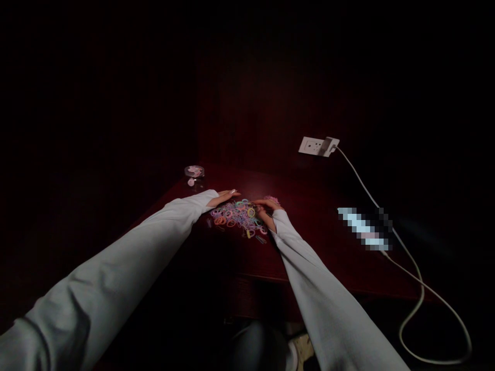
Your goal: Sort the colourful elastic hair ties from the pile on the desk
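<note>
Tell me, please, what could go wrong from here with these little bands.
Colourful bands lie loosely heaped near the left hand and right hand, so a sideways sweep might scatter some. The white cable loops past the edge of the table; a snag could drag the pixelated device.

Long pale grey sleeves [127, 263], softly creased, narrow cuffs [281, 221]

The bands [240, 214] are purple, orange, yellow and pink, the table [309, 232] dark red, the sleeves [127, 257] plain pale grey, the wall socket [311, 147] white.
</note>
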Demonstrator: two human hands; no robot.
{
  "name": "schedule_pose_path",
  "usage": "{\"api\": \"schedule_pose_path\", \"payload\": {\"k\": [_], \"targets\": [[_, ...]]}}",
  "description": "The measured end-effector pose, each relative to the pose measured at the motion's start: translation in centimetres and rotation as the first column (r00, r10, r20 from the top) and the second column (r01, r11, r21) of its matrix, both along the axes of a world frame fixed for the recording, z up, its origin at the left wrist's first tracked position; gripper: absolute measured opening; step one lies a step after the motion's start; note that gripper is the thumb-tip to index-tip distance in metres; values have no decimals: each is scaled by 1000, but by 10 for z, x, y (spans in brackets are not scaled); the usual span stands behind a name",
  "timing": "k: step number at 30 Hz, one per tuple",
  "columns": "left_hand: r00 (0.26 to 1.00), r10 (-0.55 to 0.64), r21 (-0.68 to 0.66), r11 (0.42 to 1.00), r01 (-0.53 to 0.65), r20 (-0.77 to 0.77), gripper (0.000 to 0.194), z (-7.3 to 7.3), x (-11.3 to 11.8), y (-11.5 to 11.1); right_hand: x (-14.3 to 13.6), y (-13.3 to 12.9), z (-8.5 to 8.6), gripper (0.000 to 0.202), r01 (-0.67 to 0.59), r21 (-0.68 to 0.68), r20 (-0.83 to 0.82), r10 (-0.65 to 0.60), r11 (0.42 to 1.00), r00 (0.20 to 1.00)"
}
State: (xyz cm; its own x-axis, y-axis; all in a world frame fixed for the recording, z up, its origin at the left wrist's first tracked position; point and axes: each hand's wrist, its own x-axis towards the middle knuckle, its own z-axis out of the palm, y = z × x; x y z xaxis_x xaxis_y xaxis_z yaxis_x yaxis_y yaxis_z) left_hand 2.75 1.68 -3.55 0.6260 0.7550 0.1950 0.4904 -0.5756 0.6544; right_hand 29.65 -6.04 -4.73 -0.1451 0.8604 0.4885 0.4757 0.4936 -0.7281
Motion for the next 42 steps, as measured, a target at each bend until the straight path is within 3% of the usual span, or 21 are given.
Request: {"api": "schedule_pose_path", "payload": {"k": [7,11,17,23,25,28,31,37,42], "targets": [[993,-57,-15,998,56,-106,74,-1,14,-9,-3,2,-2,27,151,37,57,-153,988,987],[985,-66,-17,998,64,-162,68,4,19,-12,-8,1,-4,40,207,24,70,-208,978,976],[996,-83,-4,997,83,16,64,4,21,-22,-16,-1,-7,52,190,-72,74,-184,979,980],[980,-118,-78,988,131,159,68,8,23,-36,-17,2,-6,57,182,-60,81,-177,982,981],[978,-133,-94,984,149,162,72,9,22,-36,-11,2,-3,57,157,-62,21,-156,986,988],[969,-170,-113,975,192,179,74,10,20,-33,0,-7,3,55,5,-67,-41,-7,998,999],[953,-224,-87,965,246,205,68,11,18,-29,9,-27,8,62,-150,-22,49,151,988,987],[965,-214,-52,973,224,155,66,18,11,-22,10,-54,6,118,-184,-59,339,193,981,921],[942,-291,79,956,281,170,68,14,19,-24,5,-45,5,124,-183,-11,409,171,983,896]]}}
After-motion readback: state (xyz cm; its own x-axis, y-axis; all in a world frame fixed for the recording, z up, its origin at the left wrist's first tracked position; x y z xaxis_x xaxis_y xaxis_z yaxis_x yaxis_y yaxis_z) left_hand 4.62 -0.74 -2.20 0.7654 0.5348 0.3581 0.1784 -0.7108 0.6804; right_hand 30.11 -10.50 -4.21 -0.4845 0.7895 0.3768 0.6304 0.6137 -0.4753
